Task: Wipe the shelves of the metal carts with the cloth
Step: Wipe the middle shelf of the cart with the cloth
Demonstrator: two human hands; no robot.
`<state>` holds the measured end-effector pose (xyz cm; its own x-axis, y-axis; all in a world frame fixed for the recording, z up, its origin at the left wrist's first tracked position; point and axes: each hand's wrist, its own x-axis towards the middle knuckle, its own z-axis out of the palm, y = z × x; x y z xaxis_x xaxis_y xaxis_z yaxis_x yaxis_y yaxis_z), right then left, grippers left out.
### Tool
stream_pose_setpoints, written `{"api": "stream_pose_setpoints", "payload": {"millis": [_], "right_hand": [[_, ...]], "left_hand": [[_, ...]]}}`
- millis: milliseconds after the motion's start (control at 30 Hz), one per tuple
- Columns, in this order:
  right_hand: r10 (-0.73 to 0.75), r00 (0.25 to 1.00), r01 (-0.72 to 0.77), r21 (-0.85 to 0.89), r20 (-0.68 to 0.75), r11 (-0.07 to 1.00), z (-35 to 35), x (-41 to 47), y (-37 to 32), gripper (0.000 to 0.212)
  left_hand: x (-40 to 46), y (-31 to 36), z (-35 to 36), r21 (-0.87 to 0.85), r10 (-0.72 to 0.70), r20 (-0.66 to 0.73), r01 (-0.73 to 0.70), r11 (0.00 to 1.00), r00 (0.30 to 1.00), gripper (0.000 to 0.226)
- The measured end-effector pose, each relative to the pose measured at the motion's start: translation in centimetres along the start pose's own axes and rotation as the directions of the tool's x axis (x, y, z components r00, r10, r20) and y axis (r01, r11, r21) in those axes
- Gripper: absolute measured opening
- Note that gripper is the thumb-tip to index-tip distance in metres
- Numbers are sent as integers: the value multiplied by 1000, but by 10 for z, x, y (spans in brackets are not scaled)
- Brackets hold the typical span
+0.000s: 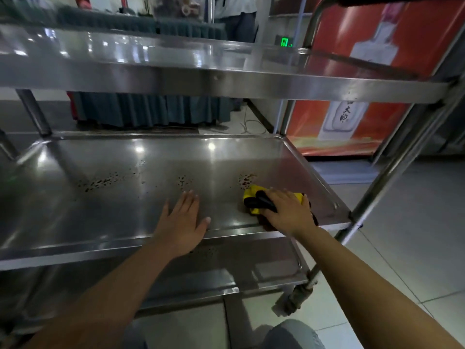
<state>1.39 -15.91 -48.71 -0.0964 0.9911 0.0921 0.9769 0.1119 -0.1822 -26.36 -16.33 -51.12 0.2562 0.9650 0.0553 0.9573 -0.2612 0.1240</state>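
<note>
My right hand (289, 210) pressed the yellow cloth (254, 197) on the middle shelf (125, 197); my left hand (182, 217) lay flat. Next, I needed to rub the dark spots (246, 180).

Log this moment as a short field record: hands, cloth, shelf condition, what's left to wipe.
left hand: flat, fingers straight, resting on the middle shelf near its front edge
right hand: pressing on the cloth
cloth: yellow and black, bunched, at the right end of the middle shelf
dark spots: three patches across the shelf; the right patch lies just beyond the cloth
left to wipe: the centre and left patches, judged untouched
top shelf: shiny, nothing seen on it
</note>
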Motion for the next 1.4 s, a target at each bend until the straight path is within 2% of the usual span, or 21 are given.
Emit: {"api": "stream_pose_setpoints", "payload": {"millis": [67, 133, 300, 433, 500, 600, 733, 833, 967, 1100, 1200, 1300, 1400], "right_hand": [[96, 995, -96, 2, 29, 995, -2, 21, 4, 56], [95, 994, -93, -35, 47, 995, 2, 25, 2, 58], [-210, 976, 213, -62, 58, 975, 9, -18, 11, 57], [-293, 947, 295, 1, 128, 955, 0, -5, 22, 57], [-285, 951, 287, 0, 122, 958, 2, 21, 23, 55], [-192, 972, 191, 18, 134, 981, 11, 71, 19, 57], [-93, 987, 95, -4, 134, 996, 13, 112, 6, 56], [-135, 983, 136, 0, 121, 991, 9, 96, 2, 52], [-280, 952, 280, 14, 121, 960, 6, 38, 17, 53], [-376, 910, 378, 25, 175, 926, 0, 13, 36, 56], [-324, 927, 322, 39, 189, 946, 0, 41, 34, 56], [-261, 958, 261, 17, 120, 965, 8, 88, 22, 56], [-275, 959, 271, 60, 69, 961, 15, 139, 18, 49]], "left_hand": [[0, 0, 6, 48, 5, -16, -5, 999, 1000, 71], [1, -3, 7, 54, 22, -22, -21, 998, 1000, 71], [-1, -5, 8, 74, 44, -1, -44, 996, 999, 70], [-6, -3, 8, 111, 67, -3, -67, 992, 998, 83], [-6, -2, 8, 117, 78, -4, -77, 990, 997, 87], [-5, -2, 8, 114, 80, -22, -77, 990, 997, 86], [-2, -2, 6, 101, 58, -6, -57, 993, 998, 68], [-2, -3, 4, 101, 50, 12, -51, 994, 999, 65], [-9, -2, 3, 97, 47, 25, -50, 994, 999, 75], [-18, 1, 4, 107, 62, 18, -63, 992, 998, 80], [-20, 3, 4, 120, 71, 7, -71, 990, 997, 81], [-19, 3, 4, 123, 68, 0, -68, 990, 998, 81], [-18, 2, 5, 132, 64, -9, -62, 989, 998, 80]]}}
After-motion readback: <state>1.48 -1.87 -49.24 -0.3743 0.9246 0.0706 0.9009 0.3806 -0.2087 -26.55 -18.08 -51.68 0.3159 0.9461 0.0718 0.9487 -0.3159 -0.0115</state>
